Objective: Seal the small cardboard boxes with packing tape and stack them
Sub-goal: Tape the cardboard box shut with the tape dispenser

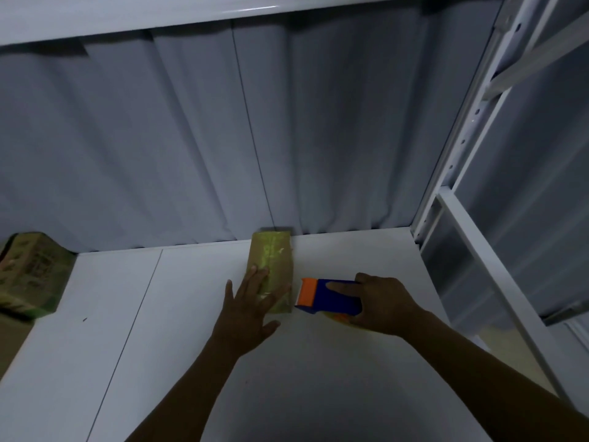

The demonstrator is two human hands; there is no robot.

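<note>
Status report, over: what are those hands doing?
Left hand flat on the small box. Right hand grips the tape dispenser beside it. Other boxes sit far left, out of the way.

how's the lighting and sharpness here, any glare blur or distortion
Head view: dim and bluish overall; a glare streak on the upper shelf edge; tape glints on the small box under the left hand; the boxes at left are smeared soft; the rack upright slants from the wide lens; the tape dispenser in the right hand looks fairly crisp.

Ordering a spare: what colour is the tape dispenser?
The tape dispenser is blue with orange front; head view.
</note>
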